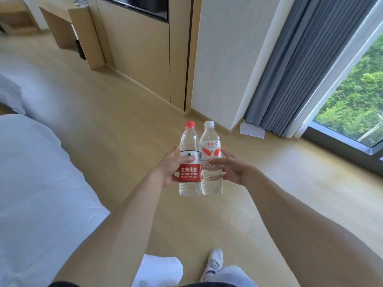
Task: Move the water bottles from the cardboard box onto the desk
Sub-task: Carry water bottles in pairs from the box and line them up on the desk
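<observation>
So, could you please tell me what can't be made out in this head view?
- Box: out of frame.
- Desk: cut off by the top edge, blurred.
- Right hand fingers: partly behind the white-cap bottle.
- Left hand fingers: behind the red-cap bottle.

Hotel-style bedroom, white bed (pixel 31 183), wooden desk (pixel 68 23), grey curtain (pixel 300 59)

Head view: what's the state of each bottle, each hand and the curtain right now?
Red-capped bottle: capped, upright, held off the floor.
White-capped bottle: capped, upright, touching the red-capped one.
Left hand: grips the red-capped bottle.
Right hand: holds the white-capped bottle.
Curtain: drawn aside, window uncovered.
</observation>
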`<state>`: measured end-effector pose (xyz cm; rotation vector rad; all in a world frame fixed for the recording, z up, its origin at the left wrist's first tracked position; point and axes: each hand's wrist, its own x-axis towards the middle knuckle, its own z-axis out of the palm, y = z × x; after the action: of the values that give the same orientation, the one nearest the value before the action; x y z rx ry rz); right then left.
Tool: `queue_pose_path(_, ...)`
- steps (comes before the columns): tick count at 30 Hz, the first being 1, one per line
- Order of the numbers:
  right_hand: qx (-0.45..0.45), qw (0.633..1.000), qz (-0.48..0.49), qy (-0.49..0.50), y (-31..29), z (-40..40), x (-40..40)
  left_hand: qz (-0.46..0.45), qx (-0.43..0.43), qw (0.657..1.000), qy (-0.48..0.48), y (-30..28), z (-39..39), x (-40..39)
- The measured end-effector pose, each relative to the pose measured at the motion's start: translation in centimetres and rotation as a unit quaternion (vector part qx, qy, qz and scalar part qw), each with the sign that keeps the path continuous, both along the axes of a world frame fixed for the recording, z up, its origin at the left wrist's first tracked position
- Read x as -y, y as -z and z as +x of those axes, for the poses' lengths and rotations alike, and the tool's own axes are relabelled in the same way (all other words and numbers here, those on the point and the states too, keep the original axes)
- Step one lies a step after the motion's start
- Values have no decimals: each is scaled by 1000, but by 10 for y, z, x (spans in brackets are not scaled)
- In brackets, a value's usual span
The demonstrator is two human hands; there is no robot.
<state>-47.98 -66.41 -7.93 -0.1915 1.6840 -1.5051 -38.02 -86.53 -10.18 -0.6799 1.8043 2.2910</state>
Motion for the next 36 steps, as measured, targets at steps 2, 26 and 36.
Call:
queue_pose_path(2,4,1000,-6,-16,7,-30,24,-4,6,1000,-20,4,-22,21)
queue_pose_path(26,78,955,-35,-285,35,-371,399,-31,60,952,-298,-2,-270,308)
queue_pose_path(36,65,971,0,-230,38,-488,581,-5,52,962,-269,12,-400,503)
